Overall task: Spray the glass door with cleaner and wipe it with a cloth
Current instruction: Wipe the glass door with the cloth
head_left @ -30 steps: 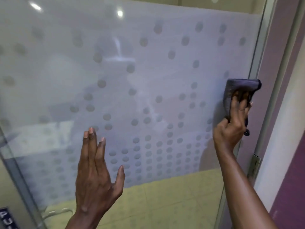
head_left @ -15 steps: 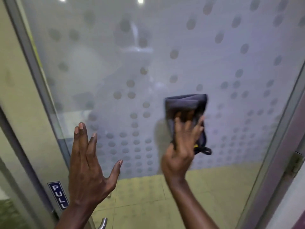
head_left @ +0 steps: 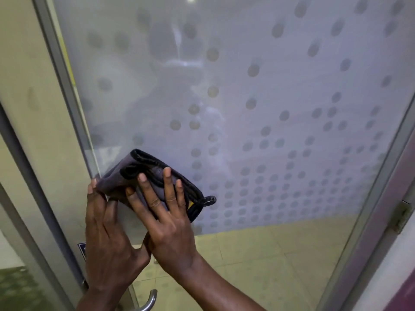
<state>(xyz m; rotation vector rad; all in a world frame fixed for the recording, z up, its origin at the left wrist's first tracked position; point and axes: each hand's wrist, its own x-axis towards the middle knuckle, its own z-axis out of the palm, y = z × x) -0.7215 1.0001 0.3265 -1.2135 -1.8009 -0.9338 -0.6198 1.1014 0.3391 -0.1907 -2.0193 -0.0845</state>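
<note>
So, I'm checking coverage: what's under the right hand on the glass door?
The folded grey cloth, pressed flat against the glass door by the right hand. The glass beneath the cloth is covered, so its state cannot be seen.

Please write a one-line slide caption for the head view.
Right hand presses a folded grey cloth on the dotted glass door; left hand touches its edge.

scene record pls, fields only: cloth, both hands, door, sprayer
cloth: grey, black-edged, folded, flat on the glass near the left frame
right hand: straight fingers press the cloth to the glass
left hand: fingertips touch the cloth's left edge; no clear grip
glass door: frosted, dotted
door handle: below the hands, untouched
sprayer: not in view
</note>
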